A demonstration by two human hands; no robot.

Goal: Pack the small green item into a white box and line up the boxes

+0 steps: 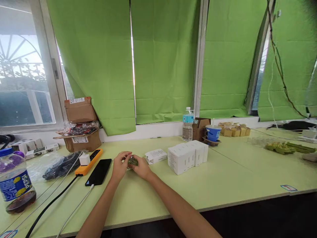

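Observation:
Both my hands meet over the pale green table (pixel 223 185) near its middle. My left hand (pixel 120 166) and my right hand (pixel 141 167) together hold a small dark green object (pixel 133 161) between their fingertips; most of it is hidden by the fingers. A small white box (pixel 156 155) lies just right of my hands, and a black phone (pixel 98 172) lies flat to their left.
A row of white boxes (pixel 187 156) stands right of my hands. An orange power strip (pixel 89 161) with a white plug, black cables, a cola bottle (pixel 15 180), cardboard boxes (pixel 80 124), a water bottle (pixel 187 124) and a blue cup (pixel 213 133) stand around.

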